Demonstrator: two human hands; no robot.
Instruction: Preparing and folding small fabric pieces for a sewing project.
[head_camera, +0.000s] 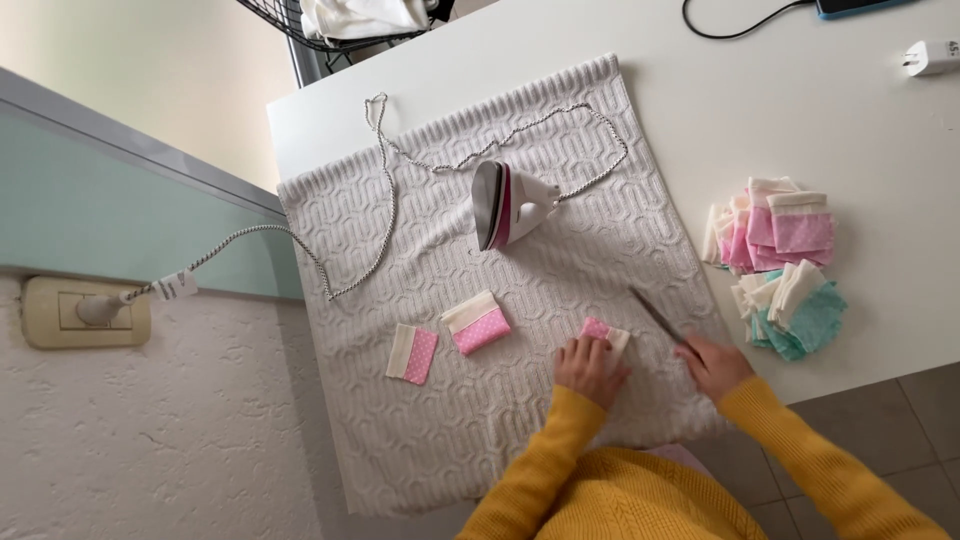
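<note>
1. A small pink-and-cream fabric piece (603, 333) lies on the knitted white mat (560, 420), near its front right.
2. The left hand (590, 368) presses on it, fingers flat and together.
3. The right hand (715, 365) has its fingers closed around scissors (655, 315).
4. 2 similar patches (445, 337) lie to the left; an iron (508, 204) stands behind.
5. Folded pink and teal stacks (780, 265) sit on the counter (800, 110).

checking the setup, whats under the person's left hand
The left hand presses a small pink dotted and cream fabric piece onto the white textured mat. Only the piece's far edge shows; the rest is covered by the hand.
</note>
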